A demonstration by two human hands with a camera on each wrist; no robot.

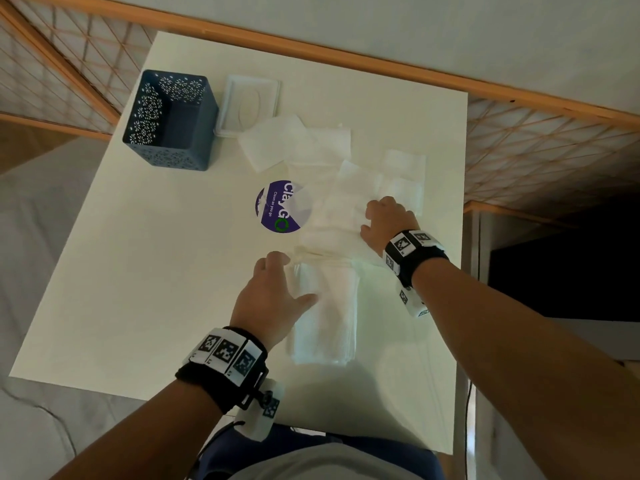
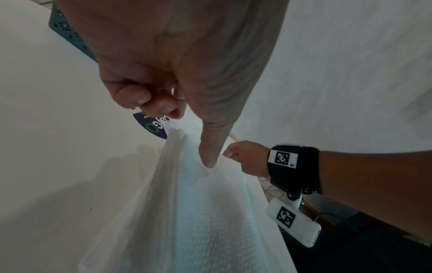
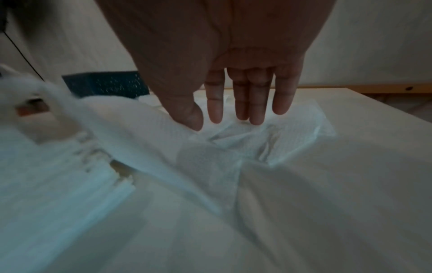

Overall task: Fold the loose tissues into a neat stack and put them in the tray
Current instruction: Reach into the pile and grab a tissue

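Observation:
A folded stack of white tissues (image 1: 329, 317) lies near the table's front. My left hand (image 1: 277, 285) sits at its far left corner. The thumb (image 2: 208, 157) presses straight down on the top sheet (image 2: 210, 221), while the other fingers (image 2: 149, 99) are curled and hold nothing. Just beyond the stack, my right hand (image 1: 384, 220) rests on a crumpled loose tissue (image 3: 280, 133), with straight fingers (image 3: 243, 103) and the thumb touching it. More loose tissues (image 1: 298, 140) spread toward the back. The blue perforated tray (image 1: 166, 123) stands at the back left, apart from both hands.
A white rectangular lid (image 1: 251, 105) lies beside the tray. A round purple sticker (image 1: 277, 209) is on the white table (image 1: 156, 271), partly under a tissue. The table's right edge (image 1: 460, 237) is close to my right wrist. Wooden lattice screens stand behind.

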